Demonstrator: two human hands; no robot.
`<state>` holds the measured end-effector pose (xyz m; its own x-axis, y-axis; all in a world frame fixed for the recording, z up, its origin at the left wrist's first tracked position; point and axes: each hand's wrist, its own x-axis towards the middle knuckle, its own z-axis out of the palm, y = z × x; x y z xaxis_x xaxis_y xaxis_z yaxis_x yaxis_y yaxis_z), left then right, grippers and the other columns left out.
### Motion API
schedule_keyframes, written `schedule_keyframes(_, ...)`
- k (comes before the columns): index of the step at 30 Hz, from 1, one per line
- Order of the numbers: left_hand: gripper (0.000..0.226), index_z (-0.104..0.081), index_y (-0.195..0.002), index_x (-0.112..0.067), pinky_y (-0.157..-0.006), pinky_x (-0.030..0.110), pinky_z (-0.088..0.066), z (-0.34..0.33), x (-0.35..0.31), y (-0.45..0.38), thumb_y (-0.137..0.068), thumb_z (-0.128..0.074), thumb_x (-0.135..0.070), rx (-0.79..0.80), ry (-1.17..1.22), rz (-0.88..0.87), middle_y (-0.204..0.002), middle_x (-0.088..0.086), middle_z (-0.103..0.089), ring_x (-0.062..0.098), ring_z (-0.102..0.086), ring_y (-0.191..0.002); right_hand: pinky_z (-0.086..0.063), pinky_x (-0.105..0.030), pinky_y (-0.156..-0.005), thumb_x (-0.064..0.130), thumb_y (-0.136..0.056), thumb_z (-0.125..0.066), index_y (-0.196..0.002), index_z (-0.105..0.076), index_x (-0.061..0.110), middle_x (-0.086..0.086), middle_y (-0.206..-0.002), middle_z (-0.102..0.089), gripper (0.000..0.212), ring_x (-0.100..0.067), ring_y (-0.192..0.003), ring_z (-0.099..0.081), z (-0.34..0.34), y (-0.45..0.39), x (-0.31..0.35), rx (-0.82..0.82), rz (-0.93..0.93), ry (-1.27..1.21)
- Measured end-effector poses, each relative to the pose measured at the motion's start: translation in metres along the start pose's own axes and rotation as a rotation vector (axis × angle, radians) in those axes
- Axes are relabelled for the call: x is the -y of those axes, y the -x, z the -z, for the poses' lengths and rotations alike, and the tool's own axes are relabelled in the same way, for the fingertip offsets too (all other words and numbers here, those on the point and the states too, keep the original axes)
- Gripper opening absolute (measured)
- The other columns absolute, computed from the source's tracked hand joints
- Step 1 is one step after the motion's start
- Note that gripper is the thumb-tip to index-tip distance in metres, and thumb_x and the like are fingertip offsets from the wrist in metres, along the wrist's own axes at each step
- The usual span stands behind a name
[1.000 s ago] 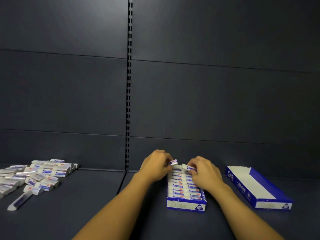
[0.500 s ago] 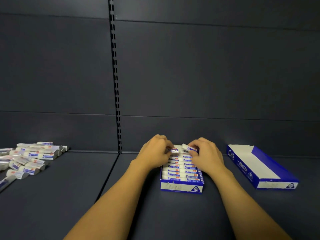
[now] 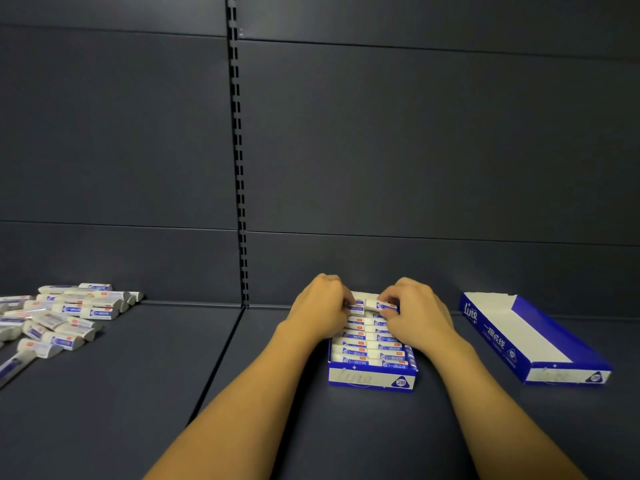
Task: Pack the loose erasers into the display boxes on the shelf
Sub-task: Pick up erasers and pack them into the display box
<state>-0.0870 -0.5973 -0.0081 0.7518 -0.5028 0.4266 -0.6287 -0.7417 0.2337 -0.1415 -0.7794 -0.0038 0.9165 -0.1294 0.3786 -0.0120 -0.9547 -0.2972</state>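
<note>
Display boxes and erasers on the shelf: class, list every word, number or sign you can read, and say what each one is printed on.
"2B": front panel of the filled display box between the hands.
"Ling", or close to it, in script: far end of the empty display box, on its side wall.
Chinese characters on that same wall: too blurred to read.
Sleeves of the packed erasers and the loose erasers: print too small to read.

Filled box (image 3: 372, 377): front badge reads "2B". Empty box (image 3: 498, 336), left side wall: "Line" in script, approx. Eraser wrapper txt: illegible.
</note>
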Motion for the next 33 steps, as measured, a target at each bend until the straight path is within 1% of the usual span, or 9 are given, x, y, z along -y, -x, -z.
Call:
schedule_keyframes(5,0.026,-0.073,-0.120,-0.019,-0.093,0.036,-0.055,-0.0035,0.0003,-0.0023,-0.094,-0.066,-0.018,0.002,0.020,0.043,-0.123,0.000,-0.063,0.017,-0.056,-0.115,-0.048,-0.022,-0.077,0.031,-0.091,-0.073,-0.122,-0.066,0.028,0.007,-0.125,-0.057,0.032,-0.006,-0.096,-0.051,0.0020,-0.0013,0.0032,0.051,-0.011,0.050)
schedule_keyframes(8,0.024,-0.076,-0.114,-0.019,-0.089,0.037,-0.057,-0.0035,-0.0001,-0.0049,-0.092,-0.068,-0.014,0.002,0.037,0.076,-0.121,0.001,-0.064,0.018,-0.061,-0.108,-0.049,-0.023,-0.079,0.031,-0.091,-0.072,-0.124,-0.065,0.027,0.006,-0.126,-0.058,0.034,-0.008,-0.099,-0.054,0.0022,-0.0014,0.0048,0.069,-0.014,0.070)
schedule_keyframes(11,0.024,-0.076,-0.113,-0.018,-0.088,0.036,-0.057,-0.0043,-0.0013,-0.0071,-0.091,-0.069,-0.012,-0.001,0.043,0.086,-0.119,0.001,-0.065,0.019,-0.063,-0.105,-0.051,-0.023,-0.080,0.032,-0.090,-0.073,-0.123,-0.065,0.028,0.006,-0.124,-0.060,0.034,-0.010,-0.101,-0.058,0.0019,-0.0022,0.0045,0.066,-0.009,0.079)
schedule_keyframes(17,0.021,-0.075,-0.110,-0.020,-0.089,0.037,-0.058,-0.0064,0.0008,-0.0073,-0.090,-0.071,-0.014,-0.013,0.071,0.109,-0.117,0.001,-0.066,0.017,-0.064,-0.102,-0.054,-0.024,-0.081,0.031,-0.090,-0.073,-0.118,-0.064,0.029,0.006,-0.121,-0.062,0.030,-0.010,-0.102,-0.060,0.0018,-0.0033,0.0054,0.064,-0.003,0.096)
schedule_keyframes(21,0.020,-0.076,-0.109,-0.017,-0.090,0.035,-0.057,-0.0065,0.0016,-0.0077,-0.090,-0.073,-0.014,-0.037,0.090,0.115,-0.120,0.000,-0.061,0.017,-0.062,-0.104,-0.053,-0.023,-0.080,0.032,-0.089,-0.074,-0.117,-0.064,0.029,0.007,-0.120,-0.062,0.030,-0.010,-0.101,-0.060,0.0008,-0.0035,0.0061,0.063,-0.001,0.098)
schedule_keyframes(25,0.021,-0.076,-0.112,-0.017,-0.091,0.035,-0.057,-0.0071,0.0021,-0.0080,-0.091,-0.072,-0.016,-0.012,0.076,0.103,-0.120,0.001,-0.065,0.017,-0.062,-0.105,-0.053,-0.023,-0.080,0.034,-0.088,-0.075,-0.117,-0.065,0.029,0.007,-0.120,-0.061,0.031,-0.009,-0.101,-0.060,-0.0003,-0.0036,0.0050,0.072,0.014,0.100)
schedule_keyframes(29,0.022,-0.075,-0.112,-0.019,-0.088,0.035,-0.058,-0.0065,0.0014,-0.0087,-0.090,-0.072,-0.018,-0.009,0.063,0.108,-0.116,0.000,-0.067,0.016,-0.064,-0.100,-0.054,-0.023,-0.081,0.034,-0.089,-0.074,-0.117,-0.068,0.029,0.008,-0.120,-0.060,0.030,-0.008,-0.099,-0.060,-0.0002,-0.0046,0.0044,0.080,0.014,0.095)
schedule_keyframes(33,0.020,-0.071,-0.112,-0.018,-0.086,0.033,-0.058,-0.0022,0.0044,-0.0057,-0.092,-0.067,-0.018,-0.014,0.144,0.132,-0.116,0.001,-0.063,0.016,-0.063,-0.097,-0.052,-0.022,-0.079,0.036,-0.089,-0.073,-0.122,-0.064,0.030,0.008,-0.122,-0.060,0.034,-0.008,-0.099,-0.059,0.0062,-0.0011,0.0066,0.105,0.023,0.107)
